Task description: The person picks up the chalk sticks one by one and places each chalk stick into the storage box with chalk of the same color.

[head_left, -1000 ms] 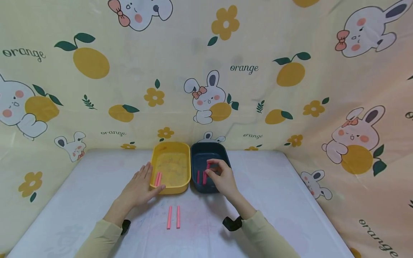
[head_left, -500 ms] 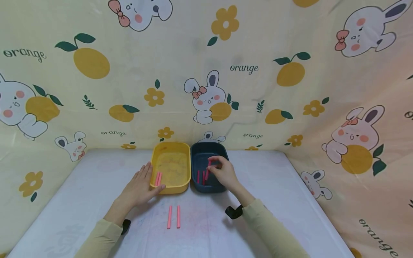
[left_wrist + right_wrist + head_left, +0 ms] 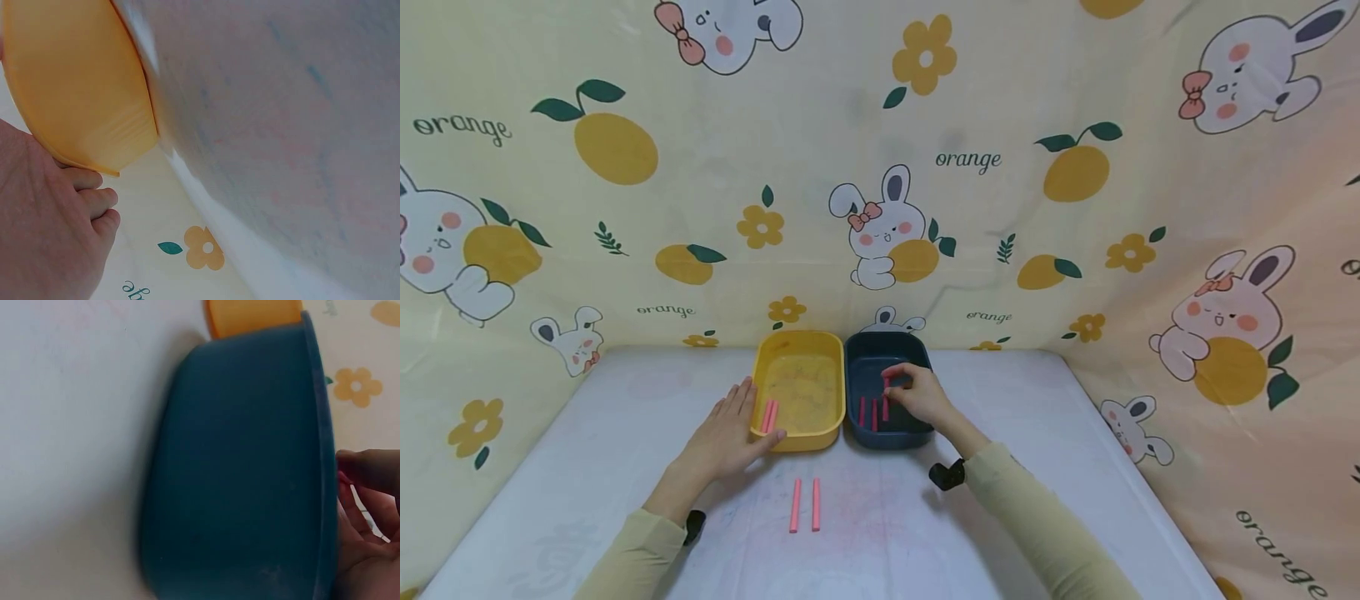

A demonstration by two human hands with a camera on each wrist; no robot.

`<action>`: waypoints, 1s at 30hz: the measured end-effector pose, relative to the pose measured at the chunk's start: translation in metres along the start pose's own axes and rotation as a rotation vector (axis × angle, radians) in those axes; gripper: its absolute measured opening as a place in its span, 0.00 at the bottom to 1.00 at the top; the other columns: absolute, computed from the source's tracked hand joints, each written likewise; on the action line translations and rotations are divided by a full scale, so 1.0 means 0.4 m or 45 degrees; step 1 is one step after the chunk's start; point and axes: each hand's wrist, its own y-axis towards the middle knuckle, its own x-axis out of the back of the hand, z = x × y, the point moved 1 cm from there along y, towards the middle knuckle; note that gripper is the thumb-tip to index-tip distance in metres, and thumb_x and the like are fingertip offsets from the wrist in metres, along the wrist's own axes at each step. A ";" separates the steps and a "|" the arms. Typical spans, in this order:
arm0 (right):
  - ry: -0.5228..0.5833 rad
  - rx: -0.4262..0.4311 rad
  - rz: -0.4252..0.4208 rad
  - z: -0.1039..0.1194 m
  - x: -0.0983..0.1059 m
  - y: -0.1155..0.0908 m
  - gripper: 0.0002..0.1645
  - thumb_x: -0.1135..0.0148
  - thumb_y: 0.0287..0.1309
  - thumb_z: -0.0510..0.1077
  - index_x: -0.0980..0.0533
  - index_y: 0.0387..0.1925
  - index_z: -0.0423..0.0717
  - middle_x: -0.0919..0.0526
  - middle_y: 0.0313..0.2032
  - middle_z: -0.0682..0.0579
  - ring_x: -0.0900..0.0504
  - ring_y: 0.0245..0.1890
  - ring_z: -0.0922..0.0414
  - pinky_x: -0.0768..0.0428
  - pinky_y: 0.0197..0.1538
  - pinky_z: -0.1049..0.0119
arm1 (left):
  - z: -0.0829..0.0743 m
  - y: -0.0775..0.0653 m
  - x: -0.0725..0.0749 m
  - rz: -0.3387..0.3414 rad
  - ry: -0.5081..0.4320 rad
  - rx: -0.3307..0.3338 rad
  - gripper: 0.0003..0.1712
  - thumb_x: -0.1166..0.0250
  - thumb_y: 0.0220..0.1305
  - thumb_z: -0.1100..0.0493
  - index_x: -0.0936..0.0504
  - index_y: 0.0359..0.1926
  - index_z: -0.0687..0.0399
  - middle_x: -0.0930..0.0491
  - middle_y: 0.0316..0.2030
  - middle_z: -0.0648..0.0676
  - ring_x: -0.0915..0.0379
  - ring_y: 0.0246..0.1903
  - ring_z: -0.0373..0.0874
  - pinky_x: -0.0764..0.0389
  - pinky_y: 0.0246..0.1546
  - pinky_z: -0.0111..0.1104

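Observation:
My right hand [image 3: 919, 393] reaches over the dark blue container [image 3: 925, 433] and pinches a pink chalk stick [image 3: 886, 410] by its far end. To the left of that stick, two more pink chalk sticks [image 3: 862, 412] lie side by side on the container's floor. In the right wrist view, the container's outer wall [image 3: 244, 469] hides most of the chalk. My left hand [image 3: 721, 433] rests along the left side of the yellow container [image 3: 837, 417], fingers extended and thumb across its front corner. Inside it, two lighter pink chalk sticks [image 3: 770, 416] lie near that thumb.
Two pink chalk sticks [image 3: 795, 506] lie apart and nearly parallel on the white table [image 3: 1022, 483], in front of the containers. The containers stand side by side near the patterned backdrop [image 3: 820, 125]. Faint coloured smudges mark the tabletop.
My right hand has shifted slightly right with the chalk stick, which now lies straighter and apart from the two beside it. The left hand stays in place on the yellow container.

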 end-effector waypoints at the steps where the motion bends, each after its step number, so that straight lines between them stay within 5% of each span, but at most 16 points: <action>1: -0.004 -0.013 0.012 -0.003 -0.001 0.003 0.17 0.32 0.66 0.34 0.18 0.55 0.39 0.14 0.48 0.45 0.11 0.37 0.56 0.13 0.43 0.61 | 0.000 0.000 0.000 0.001 -0.001 0.002 0.63 0.44 0.71 0.27 0.54 0.79 0.75 0.59 0.81 0.71 0.60 0.79 0.69 0.51 0.78 0.60; 25: -0.057 -0.159 0.180 -0.040 -0.025 0.044 0.15 0.31 0.60 0.29 0.16 0.49 0.36 0.14 0.40 0.47 0.11 0.33 0.58 0.13 0.39 0.67 | 0.001 0.000 0.000 0.010 0.006 0.018 0.64 0.45 0.71 0.27 0.57 0.80 0.74 0.61 0.81 0.70 0.61 0.80 0.69 0.52 0.78 0.60; 30: -0.193 -0.152 0.184 -0.048 -0.017 0.056 0.13 0.28 0.60 0.32 0.14 0.47 0.39 0.13 0.39 0.49 0.14 0.37 0.59 0.15 0.45 0.65 | 0.002 0.002 -0.004 0.012 0.002 0.019 0.64 0.45 0.70 0.26 0.58 0.80 0.74 0.62 0.81 0.70 0.62 0.80 0.69 0.53 0.78 0.60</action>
